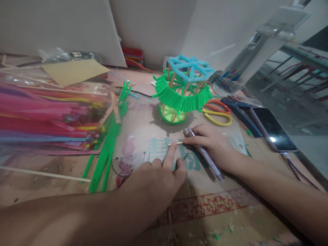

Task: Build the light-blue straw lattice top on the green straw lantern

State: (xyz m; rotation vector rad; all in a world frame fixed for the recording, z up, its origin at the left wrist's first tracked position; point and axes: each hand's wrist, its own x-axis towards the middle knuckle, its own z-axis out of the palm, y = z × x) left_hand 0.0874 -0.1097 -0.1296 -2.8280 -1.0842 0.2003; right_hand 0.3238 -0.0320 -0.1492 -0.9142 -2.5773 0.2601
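A short thin wooden stick [179, 143] lies on the printed clear mat. My left hand [159, 177] presses its index fingertip on the stick's left end, the other fingers bent. At the stick's right end is my right hand [210, 143], fingers closed, with a pale purple pen [208, 160] held under the fingers, slanting down to the right. Beyond both hands stands a model [184, 99] with a light blue lattice top, a green fringe ring, wooden posts and a green base. A clear protractor [130, 164] lies left of my left hand.
Colourful pipe cleaners [46, 119] are piled at left, beside green ones [106, 153]. Yellow and red scissors handles [219, 118], blue pliers [243, 116] and a phone [274, 128] lie at right. A tall clear container [251, 58] stands behind them.
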